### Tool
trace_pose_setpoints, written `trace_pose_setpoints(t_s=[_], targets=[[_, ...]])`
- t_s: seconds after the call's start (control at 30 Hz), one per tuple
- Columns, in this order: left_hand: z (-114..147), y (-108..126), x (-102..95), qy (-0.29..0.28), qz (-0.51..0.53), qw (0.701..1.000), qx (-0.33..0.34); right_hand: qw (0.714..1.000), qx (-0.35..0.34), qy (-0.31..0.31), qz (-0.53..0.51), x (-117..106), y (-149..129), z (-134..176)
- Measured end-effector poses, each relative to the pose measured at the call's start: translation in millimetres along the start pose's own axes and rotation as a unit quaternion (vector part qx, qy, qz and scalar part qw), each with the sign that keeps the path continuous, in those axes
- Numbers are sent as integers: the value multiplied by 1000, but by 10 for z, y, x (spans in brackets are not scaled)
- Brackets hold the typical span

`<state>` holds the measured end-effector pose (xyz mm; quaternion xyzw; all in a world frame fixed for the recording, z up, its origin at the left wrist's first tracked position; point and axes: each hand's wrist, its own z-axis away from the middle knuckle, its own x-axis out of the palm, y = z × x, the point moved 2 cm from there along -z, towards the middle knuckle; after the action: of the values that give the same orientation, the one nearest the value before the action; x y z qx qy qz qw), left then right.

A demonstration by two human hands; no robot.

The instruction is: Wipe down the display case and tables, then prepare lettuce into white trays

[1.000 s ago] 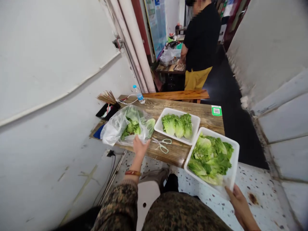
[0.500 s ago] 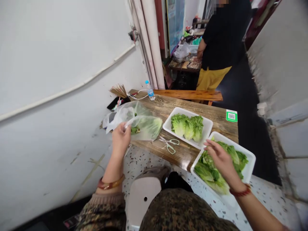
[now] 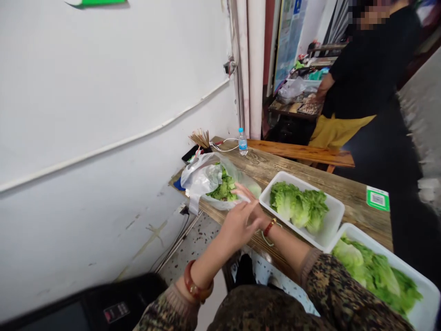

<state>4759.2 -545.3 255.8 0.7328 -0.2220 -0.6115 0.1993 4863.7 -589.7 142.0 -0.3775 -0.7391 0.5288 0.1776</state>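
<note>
My left hand (image 3: 238, 227) is just in front of the plastic bag, thumb apart from its fingers, with nothing visible in it. Behind it, partly covered, my right hand (image 3: 254, 207) reaches toward the bag's mouth with its fingers stretched out. The clear plastic bag (image 3: 201, 177) lies spread at the table's left end, and green lettuce (image 3: 224, 185) shows inside. Beside my right wrist is a white tray (image 3: 335, 219) with several lettuce heads (image 3: 299, 204) in a row. Scissors (image 3: 267, 238) lie mostly hidden under my right forearm.
A second white tray (image 3: 427, 287) of lettuce leaves stands at right. A water bottle (image 3: 243, 143), sticks in a black holder (image 3: 200, 138) and a QR code card (image 3: 378, 198) are on the wooden table (image 3: 358, 197). Beyond the bench (image 3: 299, 153) stands a person (image 3: 370, 69).
My left hand has let go of the bag's edge. My right hand has moved left from over the second tray to the bag. The view has turned left.
</note>
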Motion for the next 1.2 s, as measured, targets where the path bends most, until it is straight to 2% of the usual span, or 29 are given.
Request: trace_pose_setpoints(t_s=[0.07,0.1,0.17,0.23,0.3,0.33,0.4,0.47,0.53,0.63,0.7,0.8,0.9,1.03,1.13,1.2], targets=[[-27,-297,-360,21,-34,999,6,1000,-5,23,-1,15,56,-116],[-63,-507,-591,62,-57,996,2,999,-5,45,7,-8,67,-175],[-185,-1042,-1073,184,-117,974,-53,995,7,94,42,-89,38,-305],[-388,-1630,-1428,237,-169,949,-118,987,18,111,114,-166,-54,-443],[-643,-2133,-1582,223,-177,946,-155,975,25,101,194,-205,-159,-572],[-768,-2315,-1586,191,-187,950,-160,970,27,96,220,-212,-199,-628],[-960,-2519,-1506,97,-218,959,-153,966,27,102,234,-212,-235,-722],[-1035,-2547,-1409,21,-247,960,-130,968,22,127,216,-210,-228,-795],[-998,-2484,-1370,-10,-251,964,-89,977,14,136,165,-205,-211,-855],[-816,-2412,-1395,-55,-248,967,-23,996,27,81,-26,-154,-206,-933],[-680,-2442,-1438,-98,-270,958,-18,979,71,47,-187,-91,-205,-982],[-562,-2513,-1565,-113,-281,952,-35,931,136,71,-331,7,-171,-1062],[-585,-2472,-1771,-95,-203,973,-48,912,158,127,-357,88,-99,-1144],[-782,-2199,-1972,-78,-46,993,-79,917,167,171,-320,171,21,-1252],[-981,-1875,-1853,-65,-5,996,-67,925,169,199,-275,207,100,-1416],[-1096,-1617,-1620,-86,-37,996,4,932,156,234,-229,216,128,-1577]])
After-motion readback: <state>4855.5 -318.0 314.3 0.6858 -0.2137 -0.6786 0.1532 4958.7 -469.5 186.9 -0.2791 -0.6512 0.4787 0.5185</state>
